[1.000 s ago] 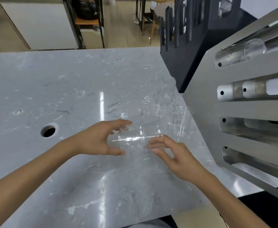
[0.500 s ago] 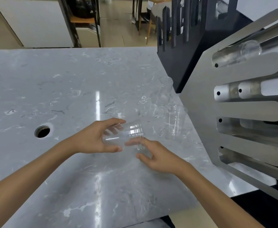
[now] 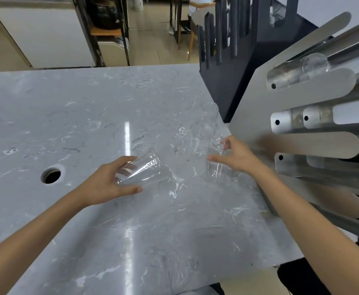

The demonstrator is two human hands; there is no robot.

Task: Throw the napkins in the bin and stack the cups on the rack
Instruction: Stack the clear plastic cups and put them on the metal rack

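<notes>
My left hand point(image 3: 108, 184) grips a clear plastic cup point(image 3: 144, 171) tipped on its side just above the grey marble counter point(image 3: 89, 124). My right hand point(image 3: 236, 156) has thumb and fingers around a second clear cup point(image 3: 214, 165) standing upright near the rack. Two more clear cups point(image 3: 203, 135) stand behind it, one further back point(image 3: 210, 109). The steel cup rack point(image 3: 302, 143) with long slots fills the right side; a clear cup point(image 3: 314, 63) lies in its top slot. No napkins are in view.
A round hole point(image 3: 51, 175) is cut in the counter at the left. A black slotted holder point(image 3: 238, 60) stands at the back right, behind the rack. Chairs and a metal shelf stand on the floor beyond the counter.
My right hand let go of the cup held with the left and moved right to the upright cup by the rack. The left hand kept its cup and tilted it.
</notes>
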